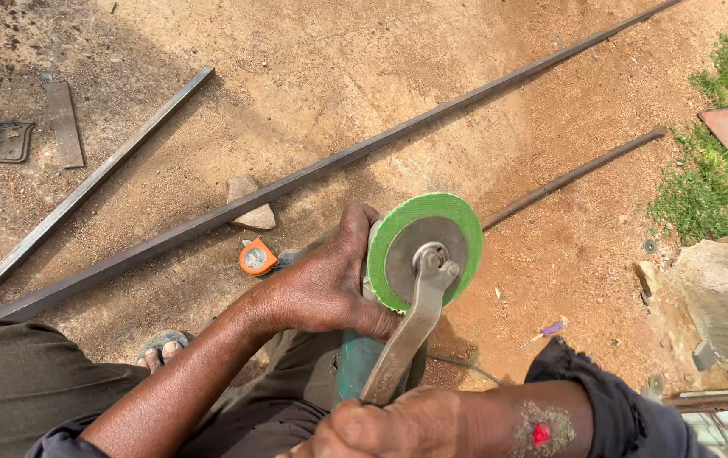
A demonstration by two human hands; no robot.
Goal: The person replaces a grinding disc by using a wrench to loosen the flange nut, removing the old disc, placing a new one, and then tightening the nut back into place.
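Outdoors, left hand [322,284] grasps the green disc [426,250] of a teal grinder [355,365]; right hand [381,428] is clenched on a spanner [406,339] over sandy ground [338,68] beside long steel bars [330,165].

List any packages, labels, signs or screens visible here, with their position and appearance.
No packages, signs or screens are in view.
Tape measure: on the dirt beside the left hand, orange case with a round pale label on its face.
Grinder disc: between both hands, round, green rim, grey metal centre; no readable label.

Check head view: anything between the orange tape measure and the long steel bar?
Head view: only bare dirt between the tape measure and the long steel bar; a small stone sits under the bar nearby.
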